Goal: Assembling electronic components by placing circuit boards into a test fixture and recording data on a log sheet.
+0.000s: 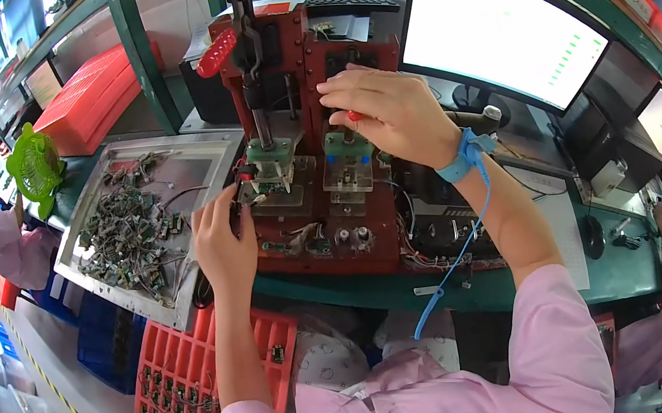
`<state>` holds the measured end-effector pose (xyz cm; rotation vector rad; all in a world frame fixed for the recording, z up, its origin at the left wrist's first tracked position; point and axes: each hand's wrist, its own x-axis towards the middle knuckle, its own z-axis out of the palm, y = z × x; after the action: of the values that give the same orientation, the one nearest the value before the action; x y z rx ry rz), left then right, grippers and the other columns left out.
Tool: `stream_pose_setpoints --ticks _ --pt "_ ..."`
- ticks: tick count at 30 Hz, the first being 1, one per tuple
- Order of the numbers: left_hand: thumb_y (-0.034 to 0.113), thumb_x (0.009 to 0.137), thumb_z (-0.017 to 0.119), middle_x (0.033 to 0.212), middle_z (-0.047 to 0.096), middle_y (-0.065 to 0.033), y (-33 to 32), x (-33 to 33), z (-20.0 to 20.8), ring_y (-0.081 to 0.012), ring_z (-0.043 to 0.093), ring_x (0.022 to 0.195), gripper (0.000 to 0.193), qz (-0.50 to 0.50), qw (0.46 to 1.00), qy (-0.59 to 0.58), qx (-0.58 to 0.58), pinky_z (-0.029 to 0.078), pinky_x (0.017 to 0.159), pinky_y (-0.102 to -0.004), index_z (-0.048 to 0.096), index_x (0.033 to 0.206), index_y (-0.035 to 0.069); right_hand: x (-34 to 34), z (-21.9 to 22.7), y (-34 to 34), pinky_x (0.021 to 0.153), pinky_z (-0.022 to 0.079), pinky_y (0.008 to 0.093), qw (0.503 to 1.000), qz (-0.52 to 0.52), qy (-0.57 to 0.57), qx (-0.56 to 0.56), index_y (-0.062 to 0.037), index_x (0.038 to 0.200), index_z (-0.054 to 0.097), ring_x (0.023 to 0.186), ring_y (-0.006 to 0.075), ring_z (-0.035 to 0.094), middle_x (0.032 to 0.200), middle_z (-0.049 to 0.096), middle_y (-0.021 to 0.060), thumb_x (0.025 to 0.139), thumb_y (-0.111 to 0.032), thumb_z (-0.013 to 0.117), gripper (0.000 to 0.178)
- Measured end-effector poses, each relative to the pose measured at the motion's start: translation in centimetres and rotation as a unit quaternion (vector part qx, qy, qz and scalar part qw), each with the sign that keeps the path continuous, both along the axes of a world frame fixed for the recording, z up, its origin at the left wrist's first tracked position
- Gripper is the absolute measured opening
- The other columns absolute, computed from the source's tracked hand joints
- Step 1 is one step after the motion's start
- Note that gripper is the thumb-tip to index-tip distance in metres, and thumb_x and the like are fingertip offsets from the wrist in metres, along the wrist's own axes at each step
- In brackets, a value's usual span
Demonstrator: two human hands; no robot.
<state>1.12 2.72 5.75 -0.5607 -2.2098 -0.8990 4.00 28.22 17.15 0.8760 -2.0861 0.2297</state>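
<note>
A red test press [387,228] stands in front of me with two clamp stations side by side. At the left station, a toggle clamp with a red grip [217,53] rises above a green and clear plate fixture [272,157]. My left hand [223,240] is at that fixture's left edge, its fingers pinched together; what they hold is hidden. My right hand [392,113] curls over the right station's clamp handle [354,116], of which only red bits show. Below it sits the right fixture [347,160], with blue pieces on it.
A metal-rimmed tray [203,151] heaped with small wired circuit boards [124,228] stands at left. A red compartment tray [275,325] with more boards lies below. A lit monitor [498,30] is at back right, a mouse [592,236] at right. A blue wrist strap cord [462,255] hangs from my right wrist.
</note>
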Motion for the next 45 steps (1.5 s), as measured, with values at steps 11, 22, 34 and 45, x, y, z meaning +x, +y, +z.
stream_pose_setpoints --ticks 11,22,34,45 --pt "0.003 0.077 0.065 0.091 0.062 -0.0087 1.9 -3.5 1.2 -0.0294 0.059 0.087 0.012 -0.079 0.995 0.053 0.034 0.046 0.076 -0.0372 0.066 0.089 0.004 -0.2 -0.2 0.2 0.085 0.054 0.0333 0.999 -0.007 0.03 -0.022 -0.0062 0.091 0.066 0.093 0.025 0.064 0.103 0.067 0.0058 0.074 -0.013 0.071 0.019" --pt "-0.002 0.074 0.067 0.081 0.058 -0.0104 2.4 -4.4 0.8 -0.0261 0.061 0.067 0.012 -0.124 0.987 0.014 0.104 0.047 0.062 -0.0309 0.063 0.086 -0.001 -3.5 5.5 1.2 0.072 0.053 0.0268 0.958 -0.03 -0.091 -0.272 -0.0036 0.118 0.058 0.087 0.0206 0.067 0.095 0.067 0.0139 0.089 -0.014 0.063 0.031" --pt "-0.007 0.079 0.059 0.087 0.061 -0.0122 2.3 -3.1 1.0 -0.0254 0.063 0.073 0.014 -0.118 0.99 0.024 0.071 0.052 0.064 -0.03 0.064 0.092 -0.002 3.0 -6.4 3.1 0.07 0.05 0.0386 0.912 -0.282 -0.285 -0.091 -0.0013 0.094 0.064 0.079 0.0294 0.064 0.08 0.065 0.0143 0.076 -0.017 0.063 0.023" --pt "-0.004 0.077 0.059 0.091 0.059 -0.011 2.6 -2.7 0.4 -0.0271 0.059 0.079 0.02 -0.078 0.994 0.06 0.055 0.048 0.067 -0.033 0.061 0.096 0.001 3.5 -9.9 2.2 0.058 0.046 0.0332 0.847 -0.081 -0.418 -0.32 0.0034 0.083 0.066 0.061 0.02 0.062 0.066 0.06 0.0187 0.078 -0.015 0.066 0.019"
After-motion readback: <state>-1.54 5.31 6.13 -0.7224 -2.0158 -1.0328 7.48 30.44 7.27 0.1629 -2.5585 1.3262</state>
